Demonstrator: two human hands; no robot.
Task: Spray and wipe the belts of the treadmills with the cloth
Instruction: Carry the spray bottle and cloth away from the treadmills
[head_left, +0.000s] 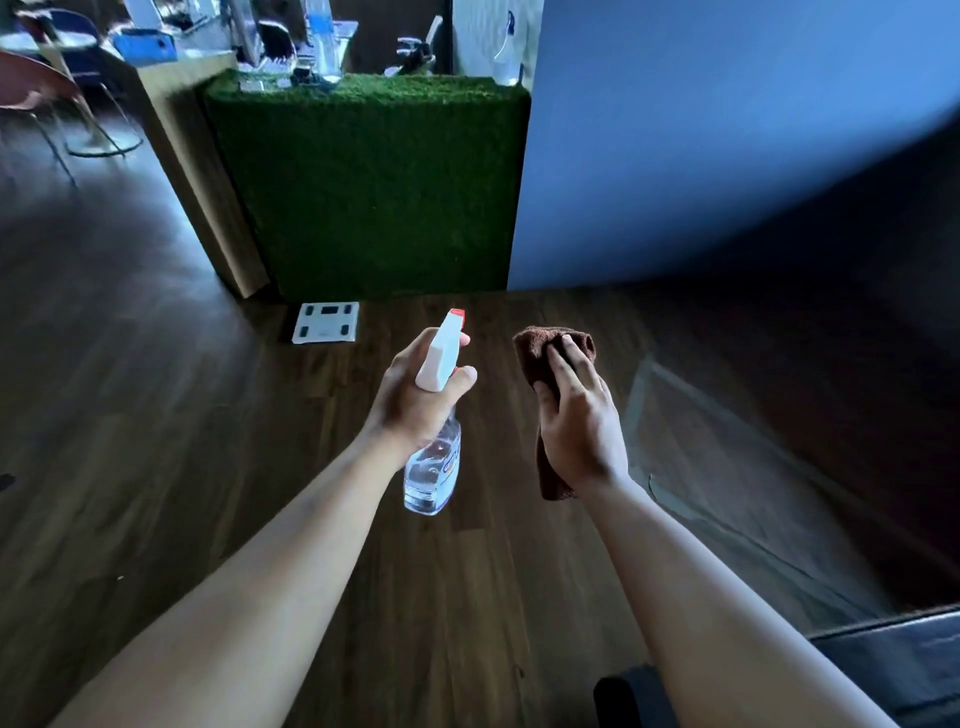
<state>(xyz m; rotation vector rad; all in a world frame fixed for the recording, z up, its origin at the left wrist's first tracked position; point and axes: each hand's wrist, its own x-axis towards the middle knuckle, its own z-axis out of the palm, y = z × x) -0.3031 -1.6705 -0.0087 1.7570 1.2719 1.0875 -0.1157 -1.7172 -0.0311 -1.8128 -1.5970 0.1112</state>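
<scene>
My left hand (415, 400) grips a clear spray bottle (434, 467) by its neck, below the white trigger head with a red nozzle tip; the nozzle points away from me. My right hand (579, 421) holds a folded brown cloth (545, 353), with fingers curled over its top; part of the cloth hangs below the palm. Both hands are held out over a dark wooden floor. A dark treadmill edge (893, 670) shows at the bottom right corner; its belt is mostly out of view.
A green turf-covered counter (374, 187) stands ahead with bottles on top. A white bathroom scale (325, 322) lies on the floor at its foot. A blue wall (701, 145) is at the right, chairs (47, 98) at the far left.
</scene>
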